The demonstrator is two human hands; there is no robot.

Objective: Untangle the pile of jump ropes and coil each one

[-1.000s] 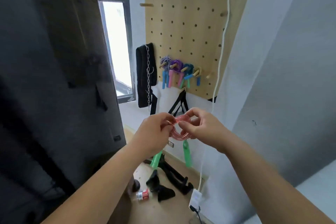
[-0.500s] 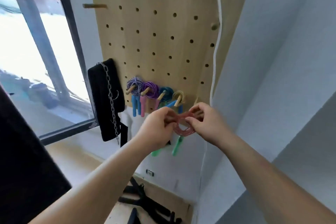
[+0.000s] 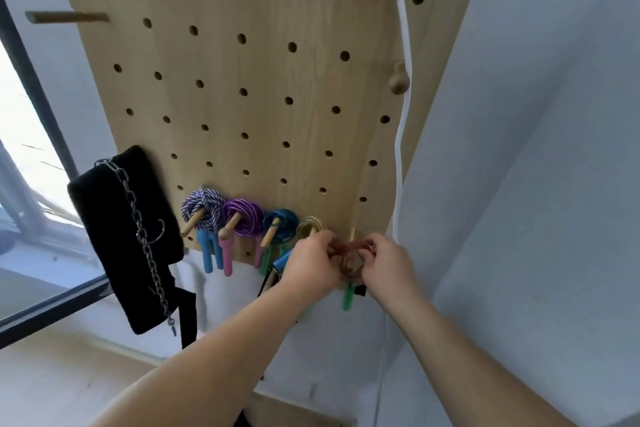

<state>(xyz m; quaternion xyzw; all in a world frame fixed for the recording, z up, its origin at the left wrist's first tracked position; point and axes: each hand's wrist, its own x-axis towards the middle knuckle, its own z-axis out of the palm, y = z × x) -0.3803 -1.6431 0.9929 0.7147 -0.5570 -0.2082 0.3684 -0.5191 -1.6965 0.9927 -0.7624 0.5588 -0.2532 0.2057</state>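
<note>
Red coiled rope is pinched between left hand and right hand.

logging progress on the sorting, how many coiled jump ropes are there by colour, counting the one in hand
purple-and-white braided rope: 1
purple rope: 1
blue rope: 1
gold rope: 1
red rope, gripped by the left hand and the right hand: 1
total: 5

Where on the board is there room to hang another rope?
Bare holes above the coils, between the long peg and the knob peg, both empty. The bottom row is crowded: striped coil, purple coil, blue coil, gold coil, then the left hand and right hand gripping the red coil.
</note>
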